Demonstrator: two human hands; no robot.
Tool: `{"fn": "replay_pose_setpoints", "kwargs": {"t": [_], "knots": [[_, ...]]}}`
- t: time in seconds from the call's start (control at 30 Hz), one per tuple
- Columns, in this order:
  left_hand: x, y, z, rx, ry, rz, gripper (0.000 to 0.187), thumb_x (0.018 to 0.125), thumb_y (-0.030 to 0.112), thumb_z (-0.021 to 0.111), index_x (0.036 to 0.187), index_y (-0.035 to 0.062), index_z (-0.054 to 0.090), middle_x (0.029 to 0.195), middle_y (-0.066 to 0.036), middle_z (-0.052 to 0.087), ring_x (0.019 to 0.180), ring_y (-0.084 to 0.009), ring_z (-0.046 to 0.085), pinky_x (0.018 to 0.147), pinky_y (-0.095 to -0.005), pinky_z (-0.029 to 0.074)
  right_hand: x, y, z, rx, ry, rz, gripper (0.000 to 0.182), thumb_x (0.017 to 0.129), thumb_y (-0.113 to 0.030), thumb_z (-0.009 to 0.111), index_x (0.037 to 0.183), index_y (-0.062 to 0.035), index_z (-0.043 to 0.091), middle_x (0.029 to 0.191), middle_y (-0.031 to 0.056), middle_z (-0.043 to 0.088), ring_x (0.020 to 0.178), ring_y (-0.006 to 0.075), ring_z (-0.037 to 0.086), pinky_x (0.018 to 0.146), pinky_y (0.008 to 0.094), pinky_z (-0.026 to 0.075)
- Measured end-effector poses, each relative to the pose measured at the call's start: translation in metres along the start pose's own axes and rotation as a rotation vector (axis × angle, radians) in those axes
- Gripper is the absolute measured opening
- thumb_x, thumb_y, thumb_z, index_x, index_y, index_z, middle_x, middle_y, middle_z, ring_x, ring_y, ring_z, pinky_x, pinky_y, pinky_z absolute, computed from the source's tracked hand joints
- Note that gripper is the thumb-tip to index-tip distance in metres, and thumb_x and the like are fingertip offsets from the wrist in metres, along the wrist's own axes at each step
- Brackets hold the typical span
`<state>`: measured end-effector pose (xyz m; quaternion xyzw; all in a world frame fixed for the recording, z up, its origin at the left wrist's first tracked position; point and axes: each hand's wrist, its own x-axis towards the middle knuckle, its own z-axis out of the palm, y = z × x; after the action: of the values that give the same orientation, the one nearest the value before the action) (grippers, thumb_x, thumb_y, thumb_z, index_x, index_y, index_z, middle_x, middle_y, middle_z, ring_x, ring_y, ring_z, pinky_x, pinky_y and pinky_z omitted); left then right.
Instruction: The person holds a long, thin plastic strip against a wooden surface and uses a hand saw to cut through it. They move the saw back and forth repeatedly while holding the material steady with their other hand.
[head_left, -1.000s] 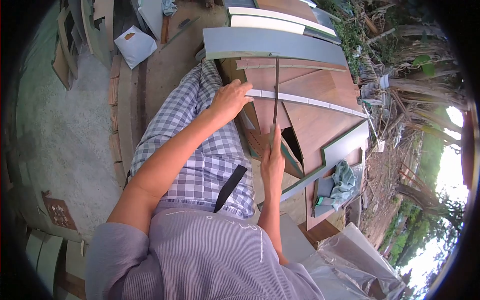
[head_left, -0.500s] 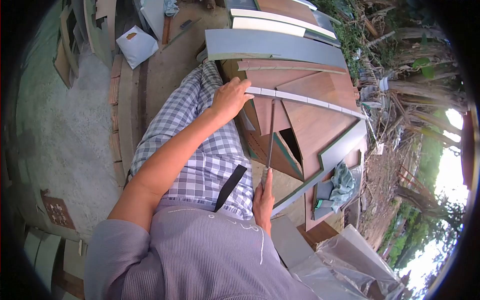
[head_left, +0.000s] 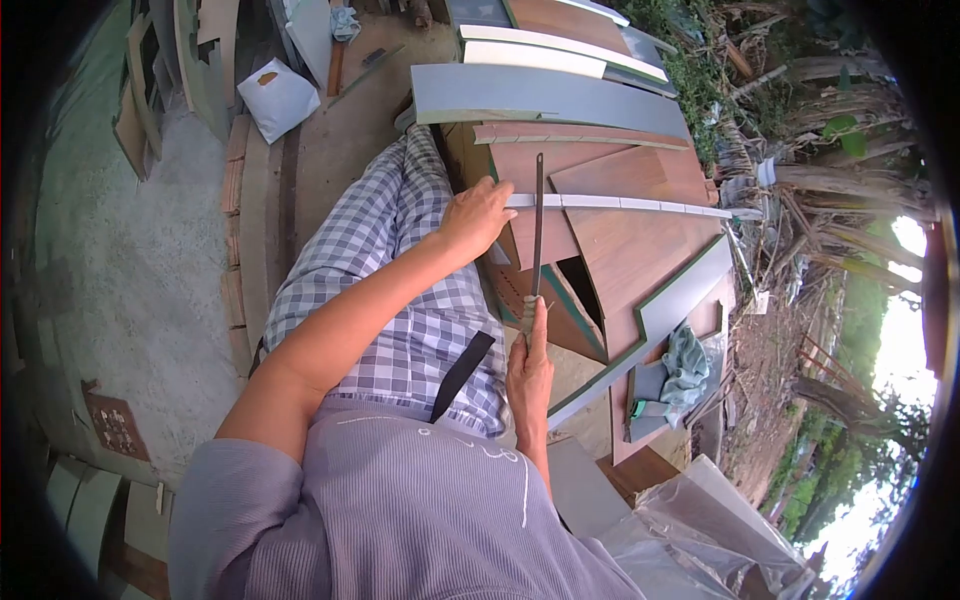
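Observation:
My left hand (head_left: 478, 218) pinches the near end of a long pale grey strip (head_left: 640, 205) with several dark lines across it. The strip stretches over a stack of brown boards (head_left: 640, 255). Upright in my right hand (head_left: 530, 365) is a thin, dark hacksaw blade (head_left: 539, 215) with a hole at its tip and a pale wrapped grip. My fingers close round that grip, the index finger lying along it. The blade crosses the strip in this view, close to my left hand, and its tip reaches past the strip's far side.
Grey panels (head_left: 550, 95) lie beyond the stack, and an L-shaped grey panel (head_left: 690, 290) leans at its right. A bluish cloth (head_left: 685, 365) rests on boards there. Clear plastic sheeting (head_left: 710, 525) is at lower right. A white bag (head_left: 279, 100) sits upper left.
My right hand and the blade have moved forward, the tip passing beyond the strip. My left hand has shifted slightly right and back, and the strip now lies at a flatter angle.

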<state>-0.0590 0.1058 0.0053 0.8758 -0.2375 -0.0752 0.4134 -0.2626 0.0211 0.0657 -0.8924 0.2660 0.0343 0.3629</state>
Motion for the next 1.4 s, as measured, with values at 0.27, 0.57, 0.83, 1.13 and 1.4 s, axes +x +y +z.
{"fn": "replay_pose_setpoints", "kwargs": {"t": [0.27, 0.57, 0.83, 1.13, 1.4], "knots": [[0.003, 0.000, -0.002, 0.005, -0.036, 0.000, 0.023, 0.087, 0.018, 0.063, 0.098, 0.0026, 0.049, 0.094, -0.016, 0.056, 0.090, -0.0370, 0.060, 0.076, -0.0455, 0.049, -0.006, 0.005, -0.002, -0.012, -0.013, -0.010, 0.062, 0.093, -0.004, 0.046, 0.149, -0.0207, 0.026, 0.083, 0.0240, 0.063, 0.067, 0.0341, 0.062, 0.067, 0.0421, 0.048], [0.003, 0.000, -0.005, 0.010, -0.028, 0.024, 0.021, 0.086, 0.014, 0.063, 0.097, 0.0028, 0.049, 0.095, -0.017, 0.056, 0.091, -0.0382, 0.059, 0.076, -0.0467, 0.049, 0.077, -0.026, 0.005, 0.005, 0.010, -0.167, 0.058, 0.093, -0.003, 0.044, 0.147, -0.0165, 0.029, 0.104, 0.0271, 0.063, 0.086, 0.0423, 0.064, 0.069, 0.0473, 0.046], [0.011, -0.005, -0.007, -0.049, 0.033, -0.016, 0.020, 0.085, 0.012, 0.064, 0.093, 0.0010, 0.049, 0.094, -0.018, 0.057, 0.091, -0.0390, 0.059, 0.075, -0.0480, 0.048, -0.001, 0.016, 0.007, -0.060, 0.029, -0.141, 0.058, 0.094, -0.004, 0.042, 0.148, -0.0166, 0.026, 0.114, 0.0260, 0.060, 0.093, 0.0428, 0.062, 0.076, 0.0476, 0.048], [0.003, 0.000, -0.002, 0.005, 0.012, 0.017, 0.019, 0.085, 0.011, 0.064, 0.093, 0.0012, 0.049, 0.092, -0.019, 0.058, 0.089, -0.0382, 0.062, 0.075, -0.0471, 0.050, 0.096, -0.042, 0.005, -0.060, -0.056, -0.024, 0.059, 0.093, -0.004, 0.043, 0.148, -0.0162, 0.026, 0.109, 0.0307, 0.059, 0.090, 0.0431, 0.063, 0.070, 0.0484, 0.047], [0.008, -0.009, -0.001, -0.050, 0.065, 0.010, 0.021, 0.085, 0.013, 0.063, 0.092, 0.0018, 0.046, 0.093, -0.018, 0.055, 0.090, -0.0396, 0.057, 0.073, -0.0476, 0.046, 0.016, 0.015, 0.007, -0.045, 0.023, -0.165, 0.059, 0.093, -0.005, 0.043, 0.148, -0.0177, 0.026, 0.108, 0.0293, 0.061, 0.088, 0.0417, 0.064, 0.069, 0.0483, 0.046]]}}
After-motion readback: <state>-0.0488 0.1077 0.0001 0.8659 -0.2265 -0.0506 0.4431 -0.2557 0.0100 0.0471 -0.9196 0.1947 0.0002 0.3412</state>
